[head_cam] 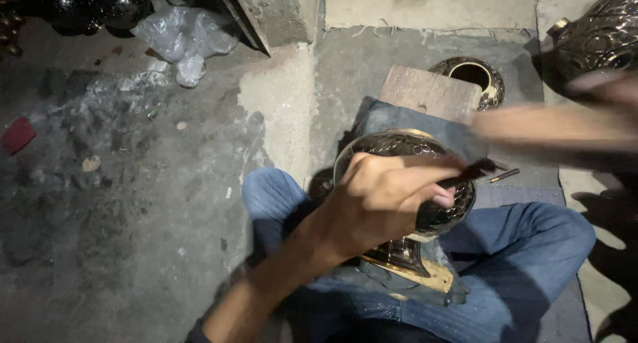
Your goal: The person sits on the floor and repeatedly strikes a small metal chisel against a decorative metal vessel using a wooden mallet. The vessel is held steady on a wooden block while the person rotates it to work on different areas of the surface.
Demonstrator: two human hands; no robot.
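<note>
— Where is the engraved brass vase [405, 183]?

— On the person's lap, over a dark cloth [425, 127], near a wooden block [428, 94].

— And the hands?

— The left hand [389, 197] grasps a thin dark tool [475, 173] against the vase. The right hand [608, 90] is blurred; its grip cannot be told.

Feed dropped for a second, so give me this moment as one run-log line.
left hand: grips thin dark tool against engraved metal vase | right hand: raised, blurred, grip unclear | vase: on lap, by wood block
</note>
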